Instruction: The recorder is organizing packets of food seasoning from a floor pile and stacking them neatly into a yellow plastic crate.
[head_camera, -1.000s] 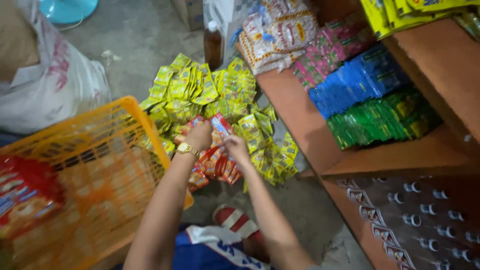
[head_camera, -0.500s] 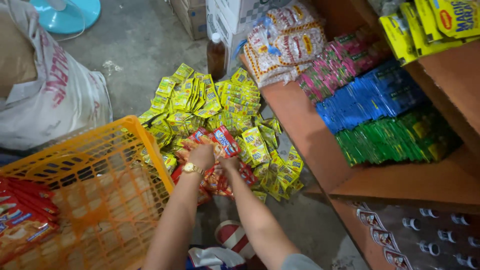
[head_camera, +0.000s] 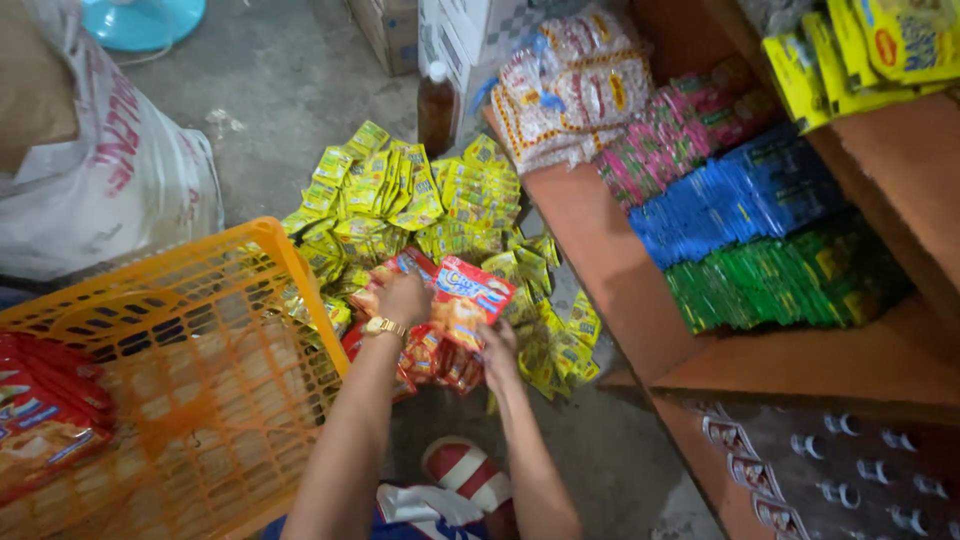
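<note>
Both hands are closed on one bunch of red packets (head_camera: 455, 325): the left hand (head_camera: 405, 298), with a gold watch (head_camera: 383, 326) at its wrist, grips the top of the bunch, and the right hand (head_camera: 497, 345) clasps it from the far side and below, fingers curled around the lower packets.

Half a second ago the bunch lay lower and flatter between the hands, with the top packet partly covered. Now that packet stands up and faces the camera, and the hands have drawn closer together. One second ago the hands were nearer the crate's corner; they now sit a little further from it. I judge that the loose packets are being gathered into a single tidy stack, and that the gathering is nearly done.

The orange crate (head_camera: 250, 270) serves as the landmark. The bunch is just beside its near corner, over the floor. More red packets (head_camera: 40, 410) lie inside the crate at its far end. The yellow packets (head_camera: 400, 195) are spread on the floor just beyond the crate, behind the bunch. The shelf (head_camera: 610, 270), with its blue, green and pink stacks, stands well apart from the crate, past the yellow heap.
</note>
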